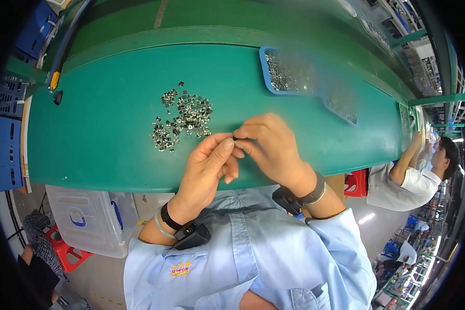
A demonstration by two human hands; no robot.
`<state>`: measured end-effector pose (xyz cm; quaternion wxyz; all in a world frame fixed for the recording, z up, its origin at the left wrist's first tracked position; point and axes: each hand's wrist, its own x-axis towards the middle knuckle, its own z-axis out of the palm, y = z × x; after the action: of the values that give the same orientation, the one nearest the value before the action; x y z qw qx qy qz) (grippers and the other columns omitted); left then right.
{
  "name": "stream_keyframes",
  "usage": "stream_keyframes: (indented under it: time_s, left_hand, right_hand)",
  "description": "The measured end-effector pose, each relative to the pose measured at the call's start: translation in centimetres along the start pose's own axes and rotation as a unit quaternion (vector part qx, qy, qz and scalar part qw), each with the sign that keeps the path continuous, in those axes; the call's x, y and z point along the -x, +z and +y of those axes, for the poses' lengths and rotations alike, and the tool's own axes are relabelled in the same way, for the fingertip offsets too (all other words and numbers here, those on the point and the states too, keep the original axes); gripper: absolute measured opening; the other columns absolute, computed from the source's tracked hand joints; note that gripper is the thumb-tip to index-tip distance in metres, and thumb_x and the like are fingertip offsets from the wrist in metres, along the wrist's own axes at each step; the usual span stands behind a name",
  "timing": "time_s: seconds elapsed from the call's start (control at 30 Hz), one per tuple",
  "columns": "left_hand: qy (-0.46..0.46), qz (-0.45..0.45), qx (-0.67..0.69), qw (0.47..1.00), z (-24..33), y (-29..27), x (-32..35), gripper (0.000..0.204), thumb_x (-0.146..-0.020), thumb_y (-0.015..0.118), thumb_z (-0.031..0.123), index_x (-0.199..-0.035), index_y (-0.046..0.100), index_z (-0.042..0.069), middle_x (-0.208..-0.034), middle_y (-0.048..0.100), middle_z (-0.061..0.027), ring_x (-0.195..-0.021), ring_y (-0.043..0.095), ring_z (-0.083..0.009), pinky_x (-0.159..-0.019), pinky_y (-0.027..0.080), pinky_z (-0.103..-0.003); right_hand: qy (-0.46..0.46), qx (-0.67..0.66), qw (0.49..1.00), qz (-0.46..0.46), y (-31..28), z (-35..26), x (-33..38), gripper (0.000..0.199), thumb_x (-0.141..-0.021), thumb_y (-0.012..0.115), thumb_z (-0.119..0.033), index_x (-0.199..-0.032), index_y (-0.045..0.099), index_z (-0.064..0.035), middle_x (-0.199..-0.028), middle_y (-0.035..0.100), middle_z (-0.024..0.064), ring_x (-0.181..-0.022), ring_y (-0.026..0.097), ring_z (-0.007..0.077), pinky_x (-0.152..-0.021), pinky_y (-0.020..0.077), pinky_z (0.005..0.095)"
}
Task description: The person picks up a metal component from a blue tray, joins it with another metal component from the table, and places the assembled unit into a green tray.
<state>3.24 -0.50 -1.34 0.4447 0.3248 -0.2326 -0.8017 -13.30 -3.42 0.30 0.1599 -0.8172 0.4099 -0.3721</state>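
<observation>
Between both hands' fingertips [231,142] sits a tiny dark part [235,138].

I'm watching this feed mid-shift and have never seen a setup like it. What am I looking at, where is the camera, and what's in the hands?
There is no machine here: a person works with two bare hands. The single picture comes from a wide fisheye camera worn on the person's head, looking down, so straight edges bend near the rim and the forearms enter from below.

The left hand and right hand meet fingertip to fingertip over the near edge of a green table, pinching one tiny dark part between them; it is too small to tell what it is. Each wrist wears a dark band.

On the table, just beyond the hands, lies a loose pile of small metal pieces. Farther back, to the right, sits a blue tray holding more such pieces. A co-worker sits at the right end. A clear plastic bin stands below the table.
</observation>
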Motion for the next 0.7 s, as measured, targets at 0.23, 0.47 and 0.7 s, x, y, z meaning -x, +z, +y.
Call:
stream_keyframes:
  time_s: [0.23, 0.47, 0.7]
  left_hand:
    - [0.001, -0.016, -0.019, 1.0, -0.3, 0.4, 0.1, 0.022, -0.095, 0.051, 0.021, -0.103, 0.056, 0.001, -0.084, 0.059, -0.0058, -0.058, 0.051, -0.0084, -0.049, 0.039, -0.021]
    - [-0.013, -0.022, -0.048, 0.999, -0.6, 1.0, 0.2, 0.02, -0.094, 0.053, 0.02, -0.1, 0.057, 0.001, -0.082, 0.06, -0.0052, -0.058, 0.051, -0.0081, -0.048, 0.039, -0.021]
    - [-0.015, -0.017, -0.056, 0.998, -0.8, 1.7, 0.3, 0.02, -0.094, 0.053, 0.021, -0.098, 0.057, 0.001, -0.08, 0.059, -0.0048, -0.058, 0.051, -0.0086, -0.047, 0.039, -0.021]
  right_hand:
    - [0.006, -0.023, 1.0, 0.012, -0.6, -0.1, 1.8, 0.019, -0.074, 0.069, -0.009, -0.09, 0.06, -0.0092, -0.088, 0.057, 0.002, -0.08, 0.056, 0.0214, -0.067, 0.0422, 0.0334]
    - [0.02, -0.035, 0.999, 0.021, -1.5, -0.4, 3.0, 0.022, -0.071, 0.071, -0.006, -0.089, 0.06, -0.0103, -0.088, 0.059, 0.0032, -0.081, 0.057, 0.0224, -0.068, 0.0449, 0.0328]
    - [-0.001, -0.029, 0.999, 0.04, -1.8, 0.0, 3.6, 0.019, -0.072, 0.07, -0.007, -0.089, 0.061, -0.0091, -0.087, 0.058, 0.002, -0.078, 0.057, 0.0207, -0.066, 0.0431, 0.0325]
